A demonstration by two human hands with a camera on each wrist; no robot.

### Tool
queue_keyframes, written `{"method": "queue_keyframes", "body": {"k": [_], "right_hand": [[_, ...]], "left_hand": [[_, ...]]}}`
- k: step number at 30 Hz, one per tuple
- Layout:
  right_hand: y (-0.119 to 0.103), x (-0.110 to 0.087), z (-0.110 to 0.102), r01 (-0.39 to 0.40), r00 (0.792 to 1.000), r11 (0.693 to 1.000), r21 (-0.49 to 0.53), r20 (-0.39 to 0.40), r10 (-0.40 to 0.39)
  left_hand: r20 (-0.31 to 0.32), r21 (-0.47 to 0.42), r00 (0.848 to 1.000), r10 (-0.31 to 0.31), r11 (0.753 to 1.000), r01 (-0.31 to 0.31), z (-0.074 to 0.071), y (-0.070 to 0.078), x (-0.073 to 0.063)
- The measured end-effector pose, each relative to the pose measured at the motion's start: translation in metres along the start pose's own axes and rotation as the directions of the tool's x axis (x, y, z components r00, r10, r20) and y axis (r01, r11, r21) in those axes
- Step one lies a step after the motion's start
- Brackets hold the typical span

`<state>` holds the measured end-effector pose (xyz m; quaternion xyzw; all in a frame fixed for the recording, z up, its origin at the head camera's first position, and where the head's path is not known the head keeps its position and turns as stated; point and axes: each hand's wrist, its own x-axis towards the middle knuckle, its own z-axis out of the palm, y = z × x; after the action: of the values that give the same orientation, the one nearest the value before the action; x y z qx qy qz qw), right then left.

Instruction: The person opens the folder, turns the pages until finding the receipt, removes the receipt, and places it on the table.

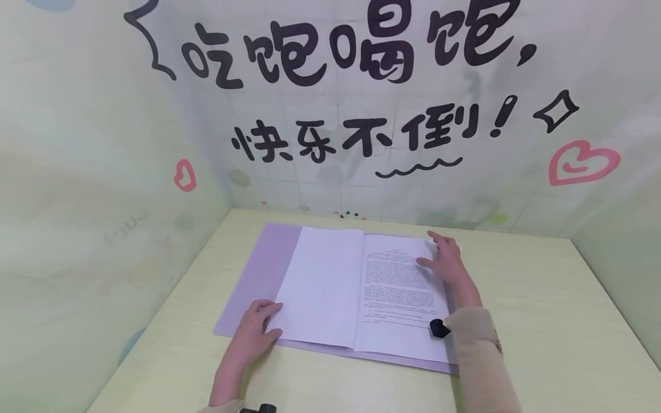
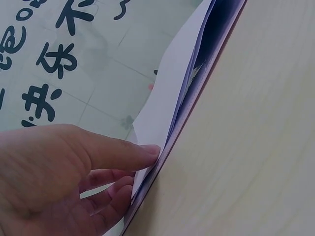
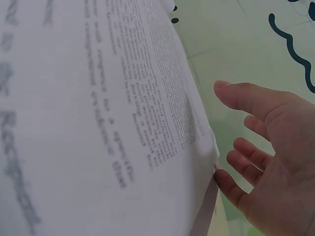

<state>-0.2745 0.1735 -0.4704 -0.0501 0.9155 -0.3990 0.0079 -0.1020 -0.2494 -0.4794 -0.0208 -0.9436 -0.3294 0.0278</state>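
A document with a purple cover lies spread open on the table. Its left page is blank, while the right page carries printed text. My left hand rests at the lower left corner of the blank page; in the left wrist view its thumb touches the paper near the edge. Over the upper right of the printed page is my right hand, fingers spread and loosely bent. In the right wrist view, one fingertip is right at the page edge, with nothing between thumb and fingers.
The pale wooden table extends on both sides of the document. Behind it stands a wall covering with large black characters, and a side wall borders the left. A black wrist camera overlaps the printed page.
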Motion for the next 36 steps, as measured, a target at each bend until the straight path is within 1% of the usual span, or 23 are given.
{"method": "queue_keyframes", "body": {"k": [4, 8, 11, 18, 25, 29, 36], "right_hand": [[0.009, -0.003, -0.001, -0.014, 1.000, 1.000, -0.015, 0.011, 0.014], [0.016, -0.006, -0.003, -0.048, 0.999, 0.999, -0.007, 0.025, 0.048], [0.018, -0.007, -0.004, -0.080, 0.996, 0.997, -0.018, 0.035, 0.081], [0.021, -0.010, -0.006, -0.102, 0.991, 0.993, -0.061, 0.077, 0.106], [0.022, -0.010, -0.009, -0.152, 0.980, 0.988, -0.021, 0.129, 0.154], [0.023, -0.010, -0.009, -0.154, 0.978, 0.988, -0.022, 0.138, 0.155], [0.024, -0.008, -0.009, -0.132, 0.983, 0.991, -0.010, 0.126, 0.132]], "left_hand": [[-0.005, 0.000, 1.000, 0.000, 1.000, 0.000, 0.001, 0.000, 0.000], [-0.004, 0.001, 1.000, -0.002, 1.000, 0.002, 0.001, 0.000, 0.001], [0.001, 0.003, 1.000, -0.003, 1.000, 0.003, 0.001, 0.002, 0.001], [-0.004, -0.002, 1.000, 0.001, 1.000, -0.001, -0.001, 0.004, 0.003], [0.009, 0.008, 1.000, -0.014, 1.000, 0.013, 0.000, 0.002, 0.003], [0.011, 0.011, 1.000, -0.012, 1.000, 0.011, 0.000, 0.001, 0.004], [0.011, 0.007, 1.000, -0.020, 1.000, 0.019, 0.000, 0.001, 0.005]]}}
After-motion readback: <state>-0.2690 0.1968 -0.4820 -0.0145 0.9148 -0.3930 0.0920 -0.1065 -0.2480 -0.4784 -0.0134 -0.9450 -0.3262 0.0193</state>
